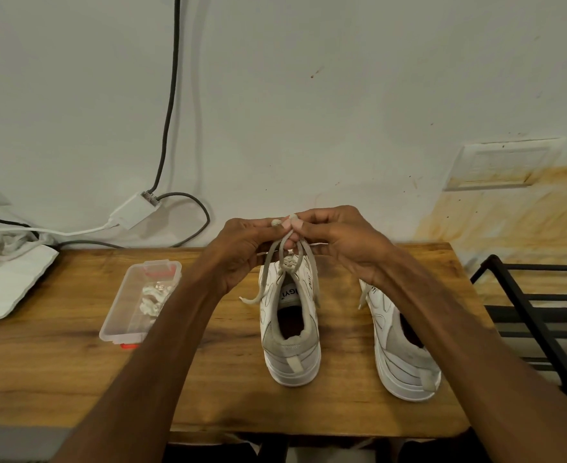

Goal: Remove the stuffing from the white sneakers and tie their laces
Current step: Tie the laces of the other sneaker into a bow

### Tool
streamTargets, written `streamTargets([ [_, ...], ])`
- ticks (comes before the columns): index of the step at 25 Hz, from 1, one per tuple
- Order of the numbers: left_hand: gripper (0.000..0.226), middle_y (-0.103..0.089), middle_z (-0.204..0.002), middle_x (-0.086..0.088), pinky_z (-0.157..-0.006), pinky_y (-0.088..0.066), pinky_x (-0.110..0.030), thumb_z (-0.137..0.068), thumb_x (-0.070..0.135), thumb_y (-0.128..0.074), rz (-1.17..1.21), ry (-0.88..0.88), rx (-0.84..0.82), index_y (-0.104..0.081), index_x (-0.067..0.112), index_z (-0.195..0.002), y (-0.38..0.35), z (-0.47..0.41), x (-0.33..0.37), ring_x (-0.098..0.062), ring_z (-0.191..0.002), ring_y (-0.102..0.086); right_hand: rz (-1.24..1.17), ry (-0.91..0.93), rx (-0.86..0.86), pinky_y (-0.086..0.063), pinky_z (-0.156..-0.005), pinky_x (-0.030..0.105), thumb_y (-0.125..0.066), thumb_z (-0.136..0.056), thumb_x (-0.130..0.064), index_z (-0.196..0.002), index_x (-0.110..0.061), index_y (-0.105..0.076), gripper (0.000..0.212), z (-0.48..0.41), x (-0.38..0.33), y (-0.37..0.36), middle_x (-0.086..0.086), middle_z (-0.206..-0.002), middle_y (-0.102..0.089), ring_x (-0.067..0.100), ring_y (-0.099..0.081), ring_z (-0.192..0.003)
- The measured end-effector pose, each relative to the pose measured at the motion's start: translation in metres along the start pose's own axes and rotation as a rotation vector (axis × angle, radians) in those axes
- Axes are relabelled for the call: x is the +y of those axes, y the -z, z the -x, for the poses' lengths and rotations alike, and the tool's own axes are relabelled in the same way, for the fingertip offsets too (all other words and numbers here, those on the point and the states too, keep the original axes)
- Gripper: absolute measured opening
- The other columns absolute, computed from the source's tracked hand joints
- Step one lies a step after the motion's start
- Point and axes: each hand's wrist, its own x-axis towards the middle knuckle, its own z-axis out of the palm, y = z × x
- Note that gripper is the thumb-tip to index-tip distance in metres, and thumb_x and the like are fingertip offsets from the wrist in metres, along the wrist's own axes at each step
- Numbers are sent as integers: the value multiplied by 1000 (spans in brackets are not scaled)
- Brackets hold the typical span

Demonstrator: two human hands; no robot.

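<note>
Two white sneakers stand on the wooden table (75,379), heels toward me. The left sneaker (290,342) has an open, empty-looking mouth, and its grey laces (277,252) rise from the tongue into both hands. My left hand (242,252) and my right hand (339,242) meet above its toe, each pinching a loop of lace; two loose lace ends hang down beside the shoe. The right sneaker (406,355) sits partly under my right forearm with its lace end (362,297) dangling loose. A clear plastic box (135,302) to the left holds crumpled white paper stuffing (153,297).
A white tray (8,289) with crumpled cloth lies at the table's far left. A white power adapter (131,210) and dark cables hang on the wall behind. A black metal rack (536,322) stands right of the table. The table's front edge is close to me.
</note>
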Motion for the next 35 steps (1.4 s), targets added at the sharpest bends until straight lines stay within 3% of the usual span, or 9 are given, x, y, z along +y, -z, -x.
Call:
streamTargets([
  [4,25,-73,-73,-7,-63,-54,-27,-94,22,-61,-224,-104,155,-75,3,-84,-11,-2,-6,-11,-62,-67,-54,-20,268,-54,-54,26,-63,-89,-8,-94,4,-70,14,-6,8,-14,15,-74,-70,17,-67,-60],
  [8,27,-75,-71,2,-67,-55,-20,-92,32,-62,-574,-263,341,-78,13,-83,-15,-8,-14,-3,-62,-68,-42,-62,424,-54,-54,28,-62,-90,-11,-86,1,-69,15,-20,15,-16,15,-78,-71,24,-66,-62],
  [11,28,-71,-63,-3,-51,-41,-8,-92,26,-63,-734,-426,398,-77,8,-77,-23,-8,-19,-5,-47,-56,49,-43,503,-54,-56,29,-66,-86,-13,-79,-3,-69,12,-24,19,-17,16,-82,-71,24,-67,-63],
  [14,35,-58,-53,-21,-43,-30,-22,-91,17,-58,-790,-497,471,-67,-3,-65,-23,-14,-25,-14,-43,-36,108,-26,444,-55,-55,26,-74,-79,-8,-96,-3,-65,20,-20,13,-15,16,-89,-70,20,-69,-61],
  [17,36,-51,-46,-16,-40,-28,-24,-90,15,-55,-809,-483,495,-64,-3,-60,-19,-20,-25,-13,-40,-31,246,29,289,-59,-72,32,-79,-70,-2,-102,-9,-68,35,-15,10,-10,9,-93,-70,19,-71,-75],
  [20,35,-58,-49,-16,-42,-36,-31,-87,17,-56,-871,-442,480,-65,-4,-62,-15,-21,-24,-17,-41,-41,492,128,192,-57,-77,26,-79,-71,-4,-101,-15,-73,33,-10,11,-10,-3,-88,-73,10,-71,-75],
  [26,39,-64,-58,6,-58,-43,-21,-95,30,-54,-923,-242,238,-71,8,-68,-3,-22,-13,-6,-52,-56,721,296,277,-56,-75,23,-66,-81,3,-107,-12,-67,30,-17,21,-15,4,-85,-72,9,-67,-77],
  [30,31,-58,-59,1,-56,-37,-24,-94,24,-52,-524,19,141,-69,13,-70,0,-20,-8,-9,-54,-47,629,348,327,-54,-66,17,-70,-78,2,-90,-13,-71,19,-17,21,-17,2,-80,-71,11,-68,-71],
  [35,30,-51,-53,0,-49,-31,-20,-92,12,-46,-112,213,-8,-66,10,-70,7,-16,-2,-7,-47,-41,295,217,208,-57,-74,30,-74,-75,-1,-84,-9,-75,12,-16,20,-11,5,-80,-74,18,-72,-78],
])
